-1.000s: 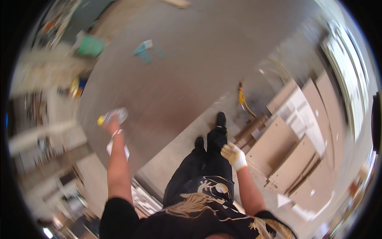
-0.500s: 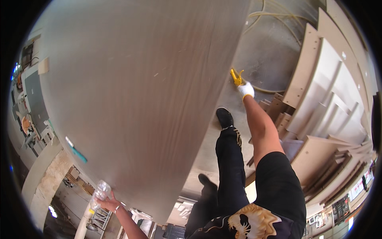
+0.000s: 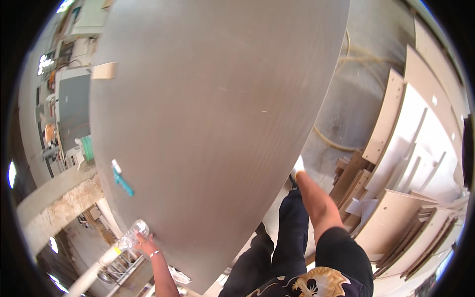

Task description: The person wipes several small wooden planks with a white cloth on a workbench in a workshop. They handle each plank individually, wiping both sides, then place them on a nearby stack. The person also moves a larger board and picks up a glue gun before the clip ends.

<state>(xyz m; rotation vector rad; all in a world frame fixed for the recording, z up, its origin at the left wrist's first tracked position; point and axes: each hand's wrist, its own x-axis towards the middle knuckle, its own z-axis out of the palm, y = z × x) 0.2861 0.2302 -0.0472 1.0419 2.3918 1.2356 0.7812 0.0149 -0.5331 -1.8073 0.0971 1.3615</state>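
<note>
Since half a second before, the right hand [image 3: 297,165] had dropped from the yellow object by the far corner to the near edge of the big grey board [image 3: 208,123], its white glove half hidden behind that edge, so I could not tell whether it was gripping. The left hand [image 3: 142,241] was clenched round a clear plastic bottle [image 3: 130,236] at the board's lower left edge. The board, flat, matte and finely grained, carried a small teal tool [image 3: 121,179] and tan tape [image 3: 104,71], with pale cut panels [image 3: 420,148] leaning at right.
</note>
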